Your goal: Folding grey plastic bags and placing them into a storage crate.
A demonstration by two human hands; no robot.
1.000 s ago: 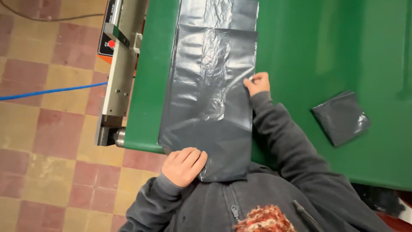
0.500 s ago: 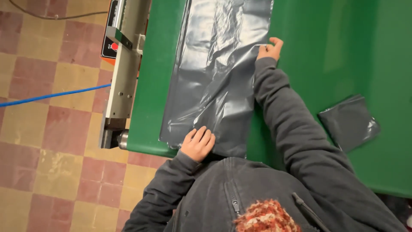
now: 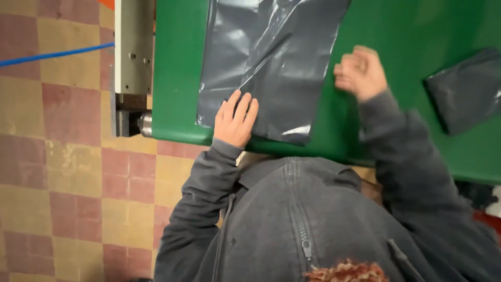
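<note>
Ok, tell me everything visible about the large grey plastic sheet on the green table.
The grey plastic sheet looks like thin, glossy film, dark grey, creased and wrinkled with shiny highlights. It lies flat on the green table, its near edge close to the table's front edge, its far end out of frame. The left hand presses flat on its near corner; the right hand is beside it, loosely curled, apart.

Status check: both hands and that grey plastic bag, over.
Left hand flat on the grey plastic bag, near its lower edge. Right hand loosely curled, off the bag, over the green table. Folded grey bag lies apart, far right.
</note>
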